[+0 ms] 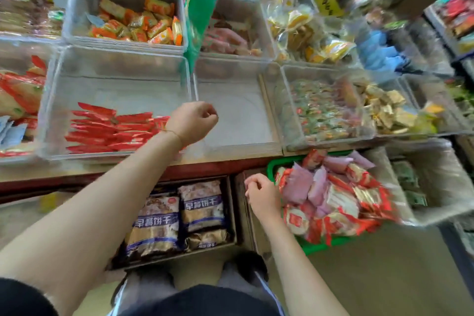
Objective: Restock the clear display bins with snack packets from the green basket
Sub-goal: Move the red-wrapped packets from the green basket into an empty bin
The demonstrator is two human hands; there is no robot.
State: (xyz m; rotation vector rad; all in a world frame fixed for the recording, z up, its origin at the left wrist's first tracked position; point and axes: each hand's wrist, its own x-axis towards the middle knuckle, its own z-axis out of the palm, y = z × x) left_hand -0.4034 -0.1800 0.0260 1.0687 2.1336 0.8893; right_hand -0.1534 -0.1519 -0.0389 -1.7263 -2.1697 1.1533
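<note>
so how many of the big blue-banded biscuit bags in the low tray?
2 clear: left bag and right bag, side by side in the tray. A gold pack below may be another; more possibly hidden.

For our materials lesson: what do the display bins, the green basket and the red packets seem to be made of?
Display bins: clear rigid plastic, glossy; contents show through the walls.
Green basket: probably moulded plastic, uniform colour.
Red packets: likely foil or plastic film; shiny highlights, crimped ends.

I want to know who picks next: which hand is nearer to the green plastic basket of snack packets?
Right. The right hand is at the green plastic basket's near-left rim; the left hand is up over the clear display bins.
</note>
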